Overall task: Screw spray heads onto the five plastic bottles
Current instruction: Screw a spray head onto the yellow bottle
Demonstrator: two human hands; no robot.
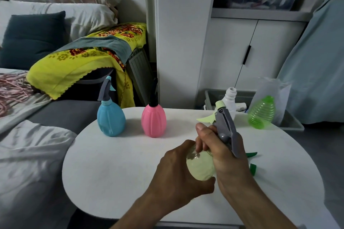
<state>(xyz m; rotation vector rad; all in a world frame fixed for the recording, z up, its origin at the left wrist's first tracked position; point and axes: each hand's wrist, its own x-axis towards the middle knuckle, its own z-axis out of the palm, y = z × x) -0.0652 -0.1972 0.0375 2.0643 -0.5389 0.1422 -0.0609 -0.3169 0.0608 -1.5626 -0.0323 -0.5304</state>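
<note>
Over the round white table [115, 169], my left hand [175, 171] grips the pale yellow bottle [200, 167] around its belly. My right hand [221, 147] is closed on the neck collar of the grey and pale-green spray head [226, 126] that sits on this bottle. At the back of the table stand a blue bottle [111, 120] and a pink bottle [153, 121], each with a spray head on. A white bottle [229, 101] with an open neck and a ribbed green bottle [261, 112] without a head stand at the back right. A green spray head [252, 161] lies behind my right wrist, mostly hidden.
A bed with rumpled sheets [28, 154] lies left of the table. A yellow flowered cloth [83, 57] covers something behind the blue bottle. A grey bin [290, 122] and a plastic bag [273, 89] sit at the back right, before white cupboards [251, 52].
</note>
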